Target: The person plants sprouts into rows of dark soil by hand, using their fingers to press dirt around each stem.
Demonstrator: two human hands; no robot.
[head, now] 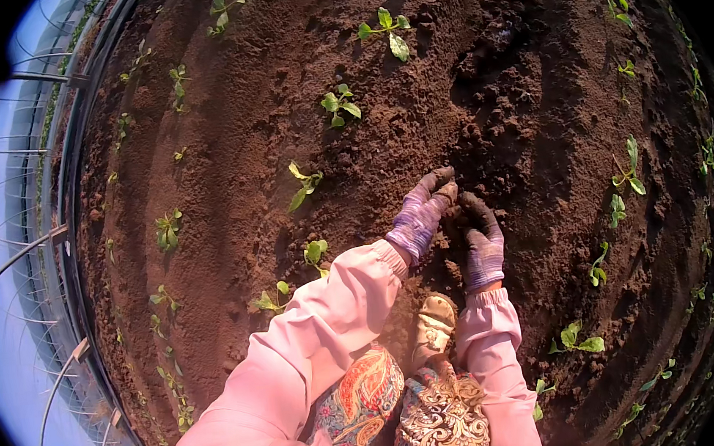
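My left hand (421, 216), in a purple knit glove with soil-darkened fingers, reaches down to the brown soil (383, 163). Its fingertips point to the upper right at the edge of a shaded furrow (500, 115). Close beside it, my right hand (483, 237) wears a matching glove, its fingers dirty and bent toward the left hand. Crumbly soil lies between and under the fingers. Whether either palm holds anything is hidden. Nearest on the left are a leafy seedling (315, 252) and a paler one (303, 184).
More seedlings stand in a row up the bed, such as one at the upper middle (341, 104). Further rows grow left (168, 230) and right (631, 167). My shoe (435, 324) rests on soil below my hands. Curved hoops (10, 266) line the left edge.
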